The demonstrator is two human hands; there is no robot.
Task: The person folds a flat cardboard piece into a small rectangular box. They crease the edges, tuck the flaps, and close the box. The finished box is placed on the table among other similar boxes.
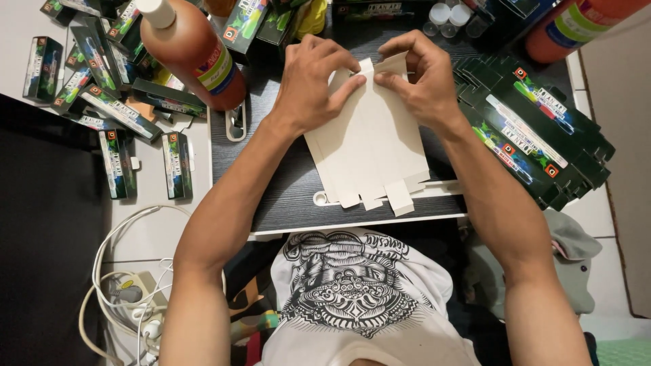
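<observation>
Head view: a person's left hand [313, 83] and right hand [422, 76] pinch the far end of a flat, unfolded carton [369, 139] lying plain side up on a dark board [285, 196] — fingers closed on its top flaps, thumbs pressing a crease. Folding looks just begun; the next move likely calls for squaring the panels along their scores. A stack of flat cartons [536, 132] waits at right, an orange bottle [190, 51] at left.
</observation>
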